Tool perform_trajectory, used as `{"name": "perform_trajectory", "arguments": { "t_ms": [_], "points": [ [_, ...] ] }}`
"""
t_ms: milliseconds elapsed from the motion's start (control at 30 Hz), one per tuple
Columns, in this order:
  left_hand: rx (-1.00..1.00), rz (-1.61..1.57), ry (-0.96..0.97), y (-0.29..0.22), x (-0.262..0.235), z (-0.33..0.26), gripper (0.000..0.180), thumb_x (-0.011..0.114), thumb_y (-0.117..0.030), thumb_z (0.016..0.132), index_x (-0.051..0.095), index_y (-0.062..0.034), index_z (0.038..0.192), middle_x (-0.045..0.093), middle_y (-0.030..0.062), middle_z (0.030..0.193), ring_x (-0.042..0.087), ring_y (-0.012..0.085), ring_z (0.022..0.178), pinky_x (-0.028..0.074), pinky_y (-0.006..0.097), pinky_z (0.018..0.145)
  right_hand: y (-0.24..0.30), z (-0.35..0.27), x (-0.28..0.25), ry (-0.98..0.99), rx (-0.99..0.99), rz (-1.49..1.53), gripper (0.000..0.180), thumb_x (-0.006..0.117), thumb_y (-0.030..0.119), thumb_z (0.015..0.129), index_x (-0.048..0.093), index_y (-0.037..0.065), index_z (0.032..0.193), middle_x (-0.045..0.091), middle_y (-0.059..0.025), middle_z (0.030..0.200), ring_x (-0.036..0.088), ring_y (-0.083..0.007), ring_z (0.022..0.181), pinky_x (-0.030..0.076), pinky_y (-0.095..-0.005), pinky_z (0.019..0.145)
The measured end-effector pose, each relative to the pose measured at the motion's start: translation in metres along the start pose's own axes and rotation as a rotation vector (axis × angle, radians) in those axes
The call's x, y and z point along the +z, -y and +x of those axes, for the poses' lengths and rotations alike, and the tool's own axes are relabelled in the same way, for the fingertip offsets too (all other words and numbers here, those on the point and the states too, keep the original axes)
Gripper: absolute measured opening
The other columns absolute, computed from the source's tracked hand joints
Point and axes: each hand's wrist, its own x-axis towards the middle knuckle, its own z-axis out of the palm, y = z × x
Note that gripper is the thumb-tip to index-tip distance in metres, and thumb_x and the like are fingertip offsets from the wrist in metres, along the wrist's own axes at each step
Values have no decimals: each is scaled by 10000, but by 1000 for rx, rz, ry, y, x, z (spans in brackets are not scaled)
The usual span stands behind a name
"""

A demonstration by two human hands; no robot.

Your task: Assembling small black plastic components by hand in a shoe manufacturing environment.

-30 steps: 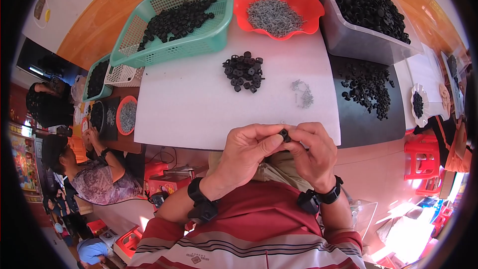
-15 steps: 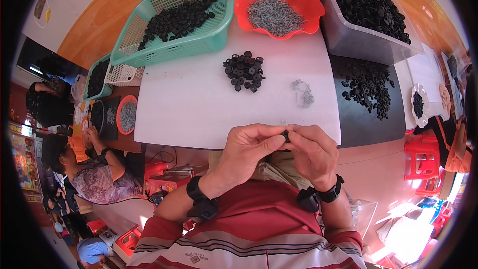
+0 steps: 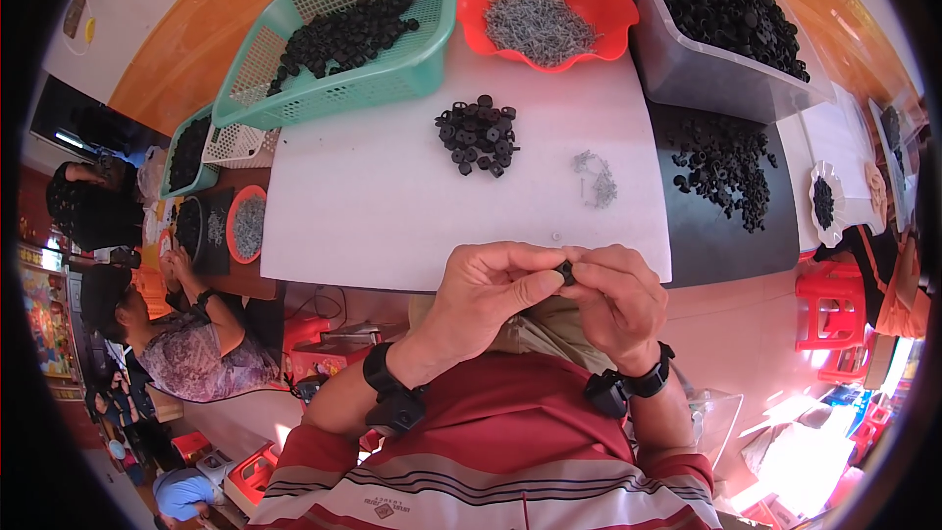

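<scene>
My left hand (image 3: 496, 294) and my right hand (image 3: 620, 296) meet at the table's near edge. Between their thumbs and fingertips they pinch a small black plastic part (image 3: 565, 272), most of it covered by the fingers. A tiny pale piece (image 3: 555, 237) lies on the white sheet just beyond my fingertips. Farther out on the sheet is a pile of black round plastic parts (image 3: 478, 135), with a small heap of silvery screws or pins (image 3: 596, 180) to its right.
Along the back stand a green basket (image 3: 334, 106) of black parts, a red scalloped bowl (image 3: 548, 61) of metal pins and a grey bin (image 3: 721, 93) full of black pieces. More black parts (image 3: 726, 172) are spread on a dark mat at right. A person (image 3: 206, 334) works at the left.
The black part has turned slightly between my fingertips. My hands stay in nearly the same place, and the whole view has shifted a little.
</scene>
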Motion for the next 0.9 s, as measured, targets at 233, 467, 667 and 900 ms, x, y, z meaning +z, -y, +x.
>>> {"name": "perform_trajectory", "arguments": {
  "t_ms": [233,467,667,900],
  "points": [
    [12,13,11,0,4,-3,207,679,48,951,712,46,1156,700,211,1239,688,232,1120,576,358,995,0,-6,2,-54,-47,-52,365,834,-18,793,663,31,1112,722,-173,1040,732,-254,779,610,-318,637],
    [163,126,58,5,6,-3,228,682,66,945,727,1,1159,700,211,1241,683,241,1137,561,373,1003,2,-11,4,-101,-61,-116,406,833,-31,788,645,36,1141,720,-180,1049,733,-258,779,608,-323,641],
    [193,174,69,3,5,-2,218,676,61,952,725,6,1158,699,215,1244,677,241,1159,563,361,1006,1,-10,6,-122,-67,-104,377,829,-35,790,650,22,1117,721,-196,1051,734,-261,772,599,-320,641],
    [164,174,74,3,0,-2,208,669,55,960,723,14,1157,697,221,1252,672,252,1177,554,370,1024,-3,-10,9,-133,-81,-61,373,823,-46,791,660,13,1121,723,-197,1035,724,-251,741,596,-320,622]
  ]
}}
